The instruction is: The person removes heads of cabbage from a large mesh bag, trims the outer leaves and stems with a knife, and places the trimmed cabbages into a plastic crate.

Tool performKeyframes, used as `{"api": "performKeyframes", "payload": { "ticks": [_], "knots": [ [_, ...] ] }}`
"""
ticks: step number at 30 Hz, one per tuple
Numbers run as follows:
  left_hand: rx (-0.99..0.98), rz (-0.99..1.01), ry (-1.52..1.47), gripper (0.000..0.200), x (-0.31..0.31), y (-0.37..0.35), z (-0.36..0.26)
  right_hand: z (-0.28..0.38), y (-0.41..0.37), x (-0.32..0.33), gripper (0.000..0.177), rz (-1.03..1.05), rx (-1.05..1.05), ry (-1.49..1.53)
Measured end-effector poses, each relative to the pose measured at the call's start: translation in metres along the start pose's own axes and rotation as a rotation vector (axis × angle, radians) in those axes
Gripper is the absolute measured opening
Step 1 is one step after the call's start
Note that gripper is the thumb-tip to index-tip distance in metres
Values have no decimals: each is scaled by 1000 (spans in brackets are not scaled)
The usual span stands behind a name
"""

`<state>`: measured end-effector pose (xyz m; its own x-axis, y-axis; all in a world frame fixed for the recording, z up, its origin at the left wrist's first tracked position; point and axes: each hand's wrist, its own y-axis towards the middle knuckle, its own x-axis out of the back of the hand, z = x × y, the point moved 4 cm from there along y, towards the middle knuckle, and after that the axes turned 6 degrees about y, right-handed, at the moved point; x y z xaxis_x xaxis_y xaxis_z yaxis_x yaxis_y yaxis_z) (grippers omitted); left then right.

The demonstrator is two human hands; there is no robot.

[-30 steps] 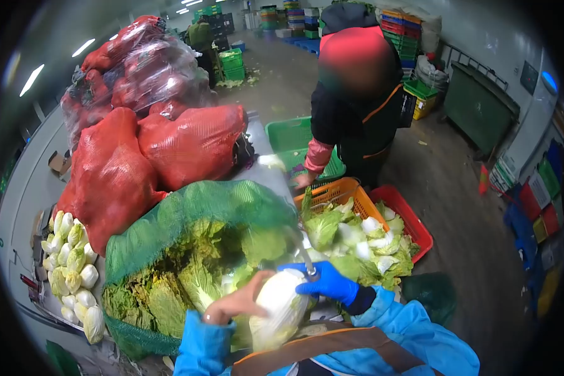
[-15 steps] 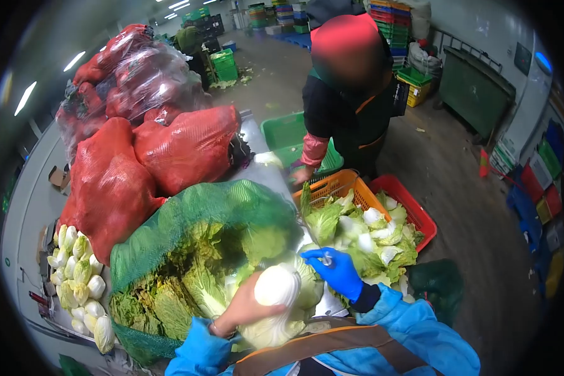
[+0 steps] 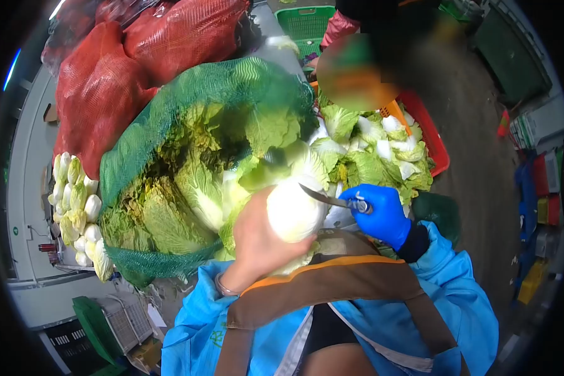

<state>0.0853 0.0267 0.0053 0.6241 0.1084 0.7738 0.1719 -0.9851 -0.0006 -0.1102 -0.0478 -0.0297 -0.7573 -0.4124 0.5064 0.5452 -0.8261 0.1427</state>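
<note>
My bare left hand (image 3: 260,235) is wrapped round a napa cabbage (image 3: 294,213), its pale base end turned up toward me. In my blue-gloved right hand (image 3: 377,213) is a knife (image 3: 323,197) with a curved blade, gripped by its handle. The blade's tip overlaps the upper right of the cabbage's white base. Just beyond my hands, a green mesh sack (image 3: 163,135) lies open with several leafy cabbages (image 3: 197,188) in it, some with browned outer leaves.
Trimmed leaves (image 3: 373,153) heap over an orange crate (image 3: 393,113) and a red crate (image 3: 437,147) at right. Red mesh sacks (image 3: 103,94) stand at back left, near stacked small pale cabbages (image 3: 75,210). Another person's sleeve (image 3: 339,28) shows beside a green crate (image 3: 304,22).
My view has tipped downward. The cabbage's base has turned more toward me, and my right hand has brought the knife from beside it onto its base.
</note>
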Motion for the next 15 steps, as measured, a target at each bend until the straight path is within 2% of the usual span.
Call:
{"api": "performKeyframes", "payload": {
  "ticks": [2,4,7,8,9,10,11,12,13,15],
  "knots": [
    [-76,-66,-33,74,-1,-1,-2,7,6,-3,15,-13,33,-31],
    [-70,-62,-21,73,-4,-1,-1,13,8,-9,9,-50,103,-73],
    [-56,-41,-1,74,-6,-1,-1,12,9,-15,10,-41,105,-206],
    [-47,-18,10,74,-6,-2,-2,-2,8,-15,10,-36,102,-208],
    [-40,-13,8,74,-6,-5,-3,-35,4,-18,13,12,18,-346],
    [-104,-35,-13,74,-3,-8,-7,-67,-3,-20,16,56,-67,-485],
    [-177,-61,-35,74,3,-9,-12,-97,-22,-21,16,47,-69,-486],
    [-180,56,-61,77,11,-6,-19,-138,-44,-21,17,117,-264,-153],
    [-178,22,-69,77,10,3,-13,-162,-49,-19,21,208,-445,177],
    [-433,-165,-113,82,15,2,-8,-95,-34,-13,36,233,-618,811]
  ]
}}
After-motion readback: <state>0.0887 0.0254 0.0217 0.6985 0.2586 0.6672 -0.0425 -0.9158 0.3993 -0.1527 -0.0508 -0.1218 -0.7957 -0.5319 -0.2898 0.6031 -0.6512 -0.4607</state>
